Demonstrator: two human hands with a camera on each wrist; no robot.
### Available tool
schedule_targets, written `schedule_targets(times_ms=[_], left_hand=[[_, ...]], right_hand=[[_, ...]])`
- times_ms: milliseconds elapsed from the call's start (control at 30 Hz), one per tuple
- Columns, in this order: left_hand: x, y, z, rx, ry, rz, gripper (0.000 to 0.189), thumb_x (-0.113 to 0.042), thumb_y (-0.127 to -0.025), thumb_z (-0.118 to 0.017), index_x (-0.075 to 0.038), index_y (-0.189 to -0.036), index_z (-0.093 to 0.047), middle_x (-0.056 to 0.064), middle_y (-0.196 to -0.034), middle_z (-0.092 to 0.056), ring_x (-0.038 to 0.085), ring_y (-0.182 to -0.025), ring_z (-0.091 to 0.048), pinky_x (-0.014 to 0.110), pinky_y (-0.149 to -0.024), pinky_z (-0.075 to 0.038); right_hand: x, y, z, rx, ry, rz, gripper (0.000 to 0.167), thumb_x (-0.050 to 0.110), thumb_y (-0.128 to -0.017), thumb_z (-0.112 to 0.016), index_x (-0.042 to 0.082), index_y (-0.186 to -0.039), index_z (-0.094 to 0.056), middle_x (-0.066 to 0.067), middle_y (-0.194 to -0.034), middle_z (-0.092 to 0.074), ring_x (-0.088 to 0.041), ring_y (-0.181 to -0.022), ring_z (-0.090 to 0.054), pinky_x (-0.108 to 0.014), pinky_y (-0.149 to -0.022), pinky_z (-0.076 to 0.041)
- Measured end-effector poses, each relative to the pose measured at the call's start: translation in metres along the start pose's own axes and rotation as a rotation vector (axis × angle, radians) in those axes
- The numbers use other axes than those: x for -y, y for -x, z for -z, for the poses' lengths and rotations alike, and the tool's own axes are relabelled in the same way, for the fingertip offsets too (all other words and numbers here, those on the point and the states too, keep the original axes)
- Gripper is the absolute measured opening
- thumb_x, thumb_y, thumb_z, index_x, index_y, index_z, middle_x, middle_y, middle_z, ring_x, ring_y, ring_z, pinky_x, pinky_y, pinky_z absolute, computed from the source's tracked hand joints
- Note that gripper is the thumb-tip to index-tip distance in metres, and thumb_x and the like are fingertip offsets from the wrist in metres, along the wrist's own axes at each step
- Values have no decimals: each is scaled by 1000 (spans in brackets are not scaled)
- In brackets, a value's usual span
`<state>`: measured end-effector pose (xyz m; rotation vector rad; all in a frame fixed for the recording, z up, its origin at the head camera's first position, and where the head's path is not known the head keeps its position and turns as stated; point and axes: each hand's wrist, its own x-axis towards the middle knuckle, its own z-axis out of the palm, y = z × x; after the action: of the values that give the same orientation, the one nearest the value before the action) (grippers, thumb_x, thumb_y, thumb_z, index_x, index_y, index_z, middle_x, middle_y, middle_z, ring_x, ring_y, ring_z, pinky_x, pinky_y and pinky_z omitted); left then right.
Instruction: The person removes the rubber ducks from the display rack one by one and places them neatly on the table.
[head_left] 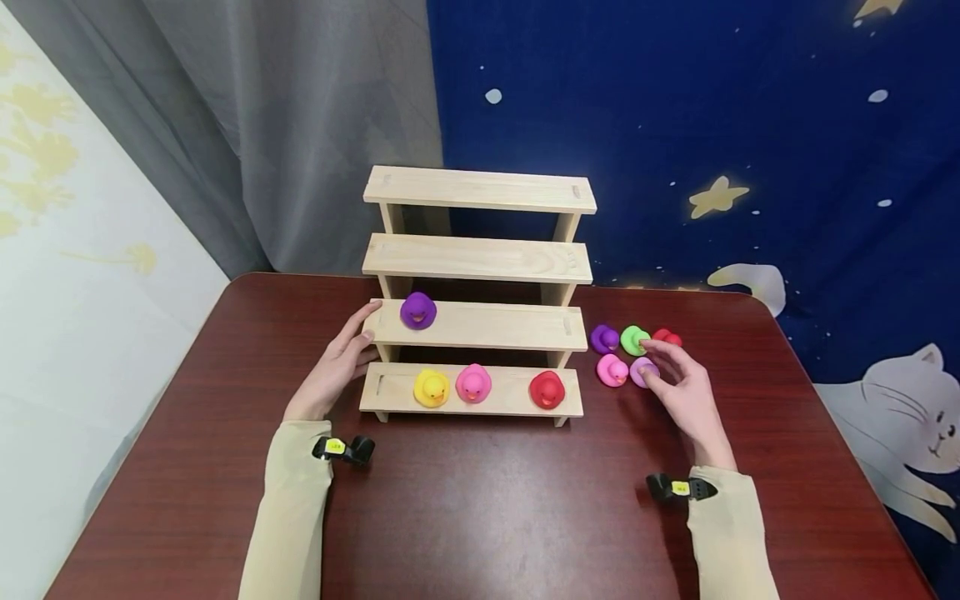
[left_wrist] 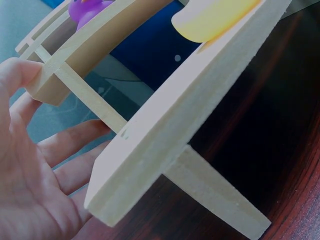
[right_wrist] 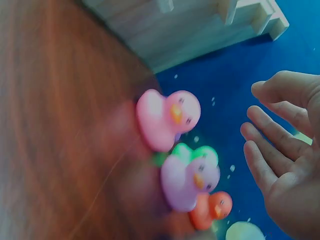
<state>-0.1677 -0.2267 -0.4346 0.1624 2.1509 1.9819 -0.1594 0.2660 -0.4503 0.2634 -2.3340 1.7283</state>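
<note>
Head view: four ducks (head_left: 431,388) on stepped rack (head_left: 480,257)

- Left forearm (head_left: 288,508): pale sleeve down to the wrist, enters from bottom edge, angled slightly inward.
- Left hand (head_left: 330,375): palm turned inward, fingers (left_wrist: 75,142) mostly straight, gaps between them, reaching forward.
- Right forearm (head_left: 727,525): same pale sleeve, also from bottom edge, leaning inward.
- Right hand (head_left: 686,396): relaxed, nothing gripped; fingers (right_wrist: 275,142) gently bent, thumb (head_left: 654,383) apart from index finger (head_left: 667,348) in head view.
- Hands well apart, both wrists visible.
</note>
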Motion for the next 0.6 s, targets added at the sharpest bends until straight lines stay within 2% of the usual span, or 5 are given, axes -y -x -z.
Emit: schedule_targets(times_ms=[100,167,333,400,600], left_hand=[[0,0,-1,4,2,-2,53,-38,-105,-37,-32,-155,-19,15,-155,-18,41,-128,-40,57,-103,-29],[1,0,-1,3,2,0,54,-38,-105,-37,-32,-155,-19,16,-155,-19,41,-128,-40,57,-103,-29],[2,1,0,3,1,2,54,-38,-105,-38,-32,-155,-19,15,-155,-19,41,-128,-40,57,-104,-28],[2,1,0,3,-2,2,54,-38,-105,-38,-33,-155,-19,15,-155,-18,41,-128,-39,57,-104,-28],[2,0,0,4,-2,0,54,-39,-105,-38,-32,-155,-19,16,-154,-20,41,-128,-40,57,-103,-29]], right_hand=[[12,-4,-6,2,-23,25,37,-14,-84,-64,-7,-120,-61,-2,-117,-61,-14,-108,-59,-24,-96,-42],[18,-6,-10,12,-44,54,37,-16,-83,-64,-8,-119,-61,-4,-117,-61,-12,-107,-59,-21,-96,-41],[31,-11,-21,22,-79,123,40,-22,-80,-64,-9,-118,-62,-19,-119,-59,-11,-108,-59,-20,-95,-42],[40,-11,-26,26,-85,149,39,-21,-81,-63,-12,-118,-61,-21,-119,-59,-12,-109,-59,-20,-95,-42],[71,-9,-42,47,-112,178,32,-19,-82,-63,-18,-114,-59,-6,-117,-62,-13,-112,-57,-23,-98,-40]])
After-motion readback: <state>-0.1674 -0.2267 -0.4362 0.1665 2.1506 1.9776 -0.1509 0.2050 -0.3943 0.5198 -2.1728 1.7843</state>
